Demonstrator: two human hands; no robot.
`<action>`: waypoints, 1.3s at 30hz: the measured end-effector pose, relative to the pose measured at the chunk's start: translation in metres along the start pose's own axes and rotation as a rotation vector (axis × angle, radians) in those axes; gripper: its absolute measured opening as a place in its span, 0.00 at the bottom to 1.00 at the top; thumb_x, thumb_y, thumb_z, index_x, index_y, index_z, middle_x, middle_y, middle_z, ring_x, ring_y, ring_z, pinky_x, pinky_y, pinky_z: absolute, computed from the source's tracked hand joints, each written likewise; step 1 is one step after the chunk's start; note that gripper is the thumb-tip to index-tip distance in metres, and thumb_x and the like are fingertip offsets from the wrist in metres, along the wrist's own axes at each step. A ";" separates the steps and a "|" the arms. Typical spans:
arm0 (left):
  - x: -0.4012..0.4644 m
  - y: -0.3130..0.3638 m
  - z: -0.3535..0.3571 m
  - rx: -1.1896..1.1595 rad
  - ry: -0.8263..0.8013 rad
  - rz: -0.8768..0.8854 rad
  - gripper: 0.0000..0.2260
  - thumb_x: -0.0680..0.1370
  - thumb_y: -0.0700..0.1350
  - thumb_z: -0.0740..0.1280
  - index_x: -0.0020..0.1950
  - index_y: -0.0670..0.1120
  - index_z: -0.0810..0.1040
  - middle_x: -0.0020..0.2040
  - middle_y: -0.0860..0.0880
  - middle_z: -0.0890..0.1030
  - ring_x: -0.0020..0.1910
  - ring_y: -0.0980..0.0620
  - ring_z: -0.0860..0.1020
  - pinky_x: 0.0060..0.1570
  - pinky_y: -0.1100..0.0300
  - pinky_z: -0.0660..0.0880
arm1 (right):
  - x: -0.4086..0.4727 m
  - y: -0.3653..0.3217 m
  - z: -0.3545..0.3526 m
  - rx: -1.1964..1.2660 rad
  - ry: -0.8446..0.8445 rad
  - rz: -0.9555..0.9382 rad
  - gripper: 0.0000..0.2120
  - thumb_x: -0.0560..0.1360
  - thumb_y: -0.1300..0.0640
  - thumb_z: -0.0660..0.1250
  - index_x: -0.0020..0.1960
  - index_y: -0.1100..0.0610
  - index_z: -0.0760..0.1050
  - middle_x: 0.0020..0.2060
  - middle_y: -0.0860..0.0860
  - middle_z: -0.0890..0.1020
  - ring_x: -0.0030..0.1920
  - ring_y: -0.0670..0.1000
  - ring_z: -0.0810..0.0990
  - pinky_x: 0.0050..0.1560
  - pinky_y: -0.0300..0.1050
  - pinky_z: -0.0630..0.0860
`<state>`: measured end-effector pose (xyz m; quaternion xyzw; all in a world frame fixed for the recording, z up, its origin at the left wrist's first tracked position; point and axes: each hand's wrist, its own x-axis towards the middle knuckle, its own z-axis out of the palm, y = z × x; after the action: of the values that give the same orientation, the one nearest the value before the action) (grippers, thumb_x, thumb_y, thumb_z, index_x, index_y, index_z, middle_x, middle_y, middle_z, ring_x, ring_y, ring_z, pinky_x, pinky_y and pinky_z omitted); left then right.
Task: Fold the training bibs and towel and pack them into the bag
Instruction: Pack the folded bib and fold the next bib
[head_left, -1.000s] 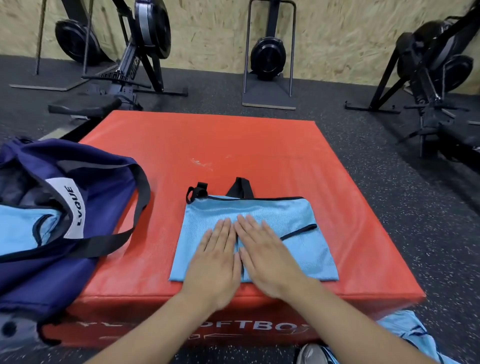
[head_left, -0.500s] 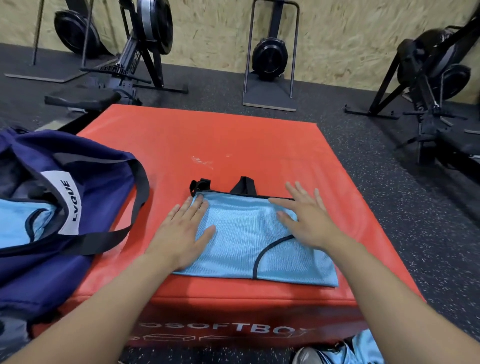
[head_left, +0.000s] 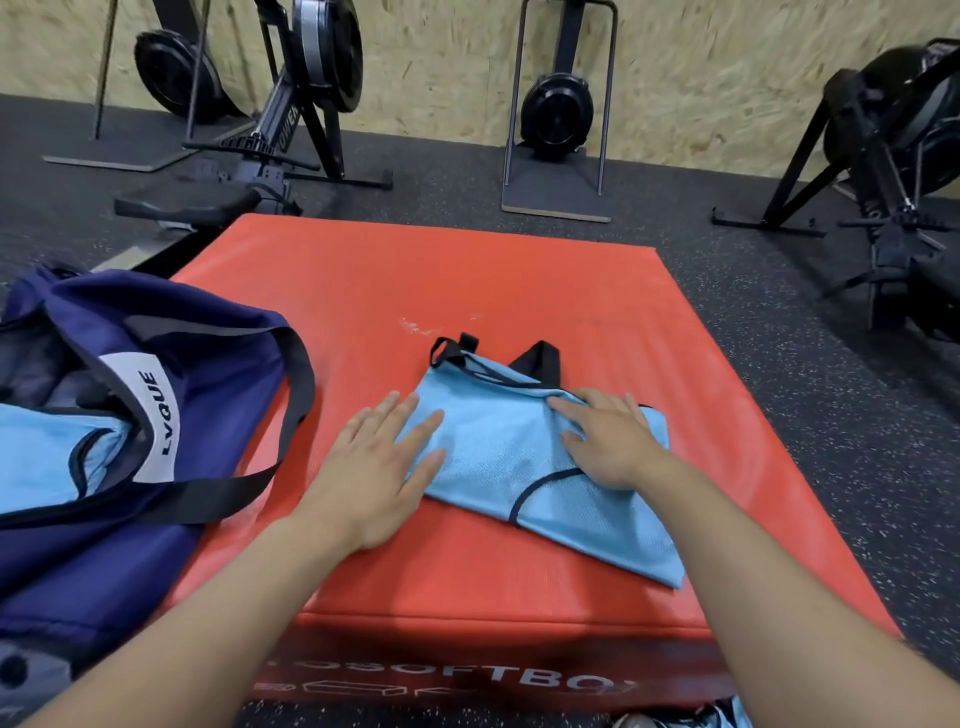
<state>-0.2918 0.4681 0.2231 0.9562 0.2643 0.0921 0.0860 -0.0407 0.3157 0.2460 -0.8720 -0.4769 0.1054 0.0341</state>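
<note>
1. Left hand (head_left: 375, 470) lies flat with the fingers straight. Its fingertips sit on the bib's (head_left: 511, 457) left edge and the palm is on the box (head_left: 467, 280).
2. Right hand (head_left: 608, 441) is flat too, fingers spread loosely and pressing down on the bib's right part. Neither hand is gripping anything.
3. So the bib is between the two hands, lying skewed on the box's near half. Its black straps point to the far edge and its lower right corner reaches toward the box's near right corner.
4. One bib on the box. A second one (head_left: 47, 457) is already in the bag (head_left: 218, 405), showing through the open top.
5. One bag, navy, slumped over the box's left edge, with its black strap lying on the red top.
6. More blue fabric (head_left: 727, 714) peeks out on the floor below the near edge, can't tell what it is.
</note>
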 end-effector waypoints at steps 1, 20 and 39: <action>-0.001 0.002 0.001 0.004 -0.006 0.008 0.34 0.77 0.66 0.36 0.80 0.60 0.57 0.82 0.51 0.54 0.81 0.53 0.46 0.77 0.57 0.40 | 0.000 0.001 0.000 -0.025 0.015 0.055 0.25 0.83 0.49 0.55 0.79 0.41 0.57 0.77 0.47 0.61 0.76 0.53 0.58 0.78 0.57 0.44; -0.035 0.055 -0.001 0.031 -0.199 0.244 0.38 0.74 0.69 0.32 0.80 0.61 0.57 0.81 0.58 0.54 0.80 0.58 0.48 0.75 0.60 0.43 | -0.084 0.037 -0.013 -0.034 -0.252 0.334 0.29 0.81 0.46 0.53 0.80 0.52 0.56 0.76 0.57 0.61 0.74 0.60 0.64 0.72 0.58 0.65; -0.107 0.050 -0.006 0.077 -0.169 0.394 0.25 0.82 0.67 0.42 0.76 0.66 0.63 0.80 0.64 0.41 0.79 0.62 0.43 0.76 0.58 0.44 | -0.240 0.103 0.026 0.210 -0.010 -0.220 0.24 0.77 0.30 0.53 0.73 0.30 0.63 0.78 0.34 0.52 0.77 0.32 0.45 0.79 0.42 0.49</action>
<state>-0.3591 0.3707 0.2255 0.9962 0.0674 0.0165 0.0517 -0.0867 0.0574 0.2402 -0.8055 -0.5561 0.1547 0.1340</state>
